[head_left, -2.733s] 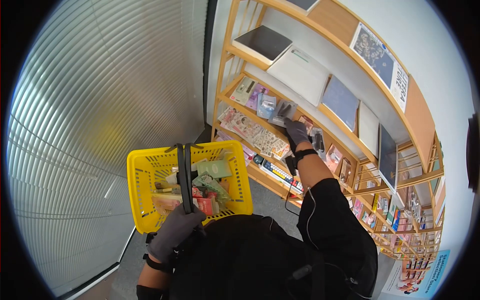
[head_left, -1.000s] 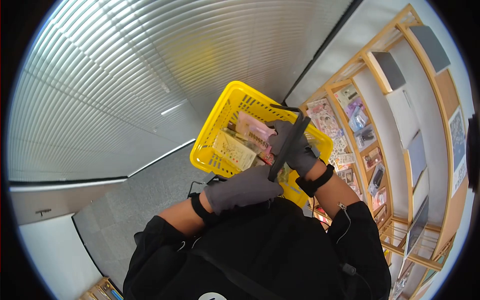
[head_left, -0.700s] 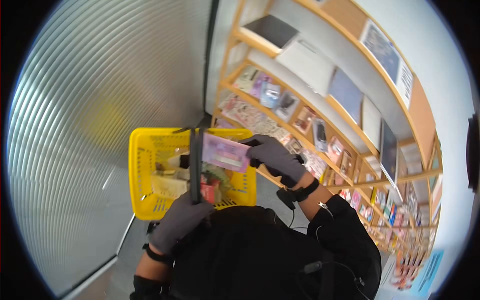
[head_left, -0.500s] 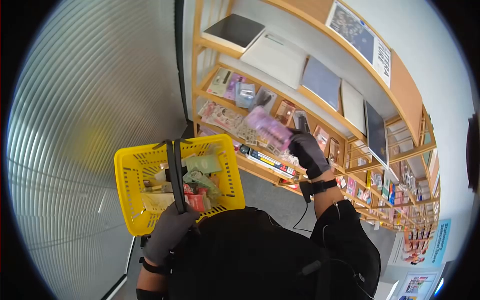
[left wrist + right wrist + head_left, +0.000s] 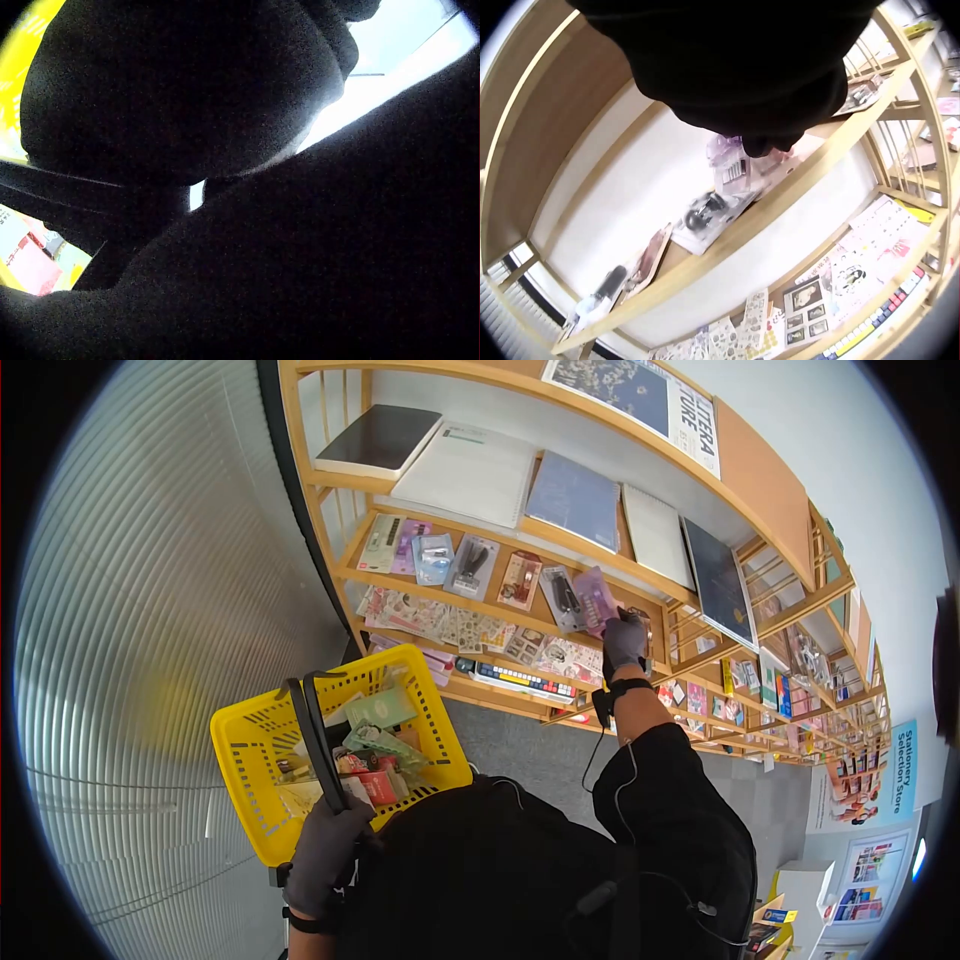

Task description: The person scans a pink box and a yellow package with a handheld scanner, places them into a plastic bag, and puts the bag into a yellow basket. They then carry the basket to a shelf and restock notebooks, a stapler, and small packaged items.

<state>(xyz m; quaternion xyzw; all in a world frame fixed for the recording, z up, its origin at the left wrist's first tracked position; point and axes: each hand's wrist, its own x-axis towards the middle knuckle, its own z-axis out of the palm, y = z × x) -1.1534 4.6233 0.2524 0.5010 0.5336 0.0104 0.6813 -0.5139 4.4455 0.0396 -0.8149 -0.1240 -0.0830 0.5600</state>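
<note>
My gloved left hand (image 5: pixel 325 857) grips the black handles (image 5: pixel 318 745) of a yellow shopping basket (image 5: pixel 240 760). Inside it lie a pale green box (image 5: pixel 382 708), a red package (image 5: pixel 378 787) and other small packs. At the slanted display shelf, my gloved right hand (image 5: pixel 626 641) pinches the lower end of a flat purple-pink package (image 5: pixel 594 598), whose lilac item and barcode label show in the right wrist view. That package overlaps a clear pack with a black item (image 5: pixel 563 598) on its left. Dark cloth and glove fill most of the left wrist view.
Along the same shelf lie a brown package (image 5: pixel 520 580), a blue pack (image 5: pixel 433 558) and more packs. Notebooks (image 5: pixel 572 500) stand on the tier above. Sticker sheets (image 5: pixel 415 612) and a colourful keyboard (image 5: pixel 525 682) sit below. A ribbed blind (image 5: pixel 170 610) borders the left side.
My right hand has lifted the purple-pink package out of the basket and carried it right to the shelf. My left hand has kept its grip on the basket handles.
</note>
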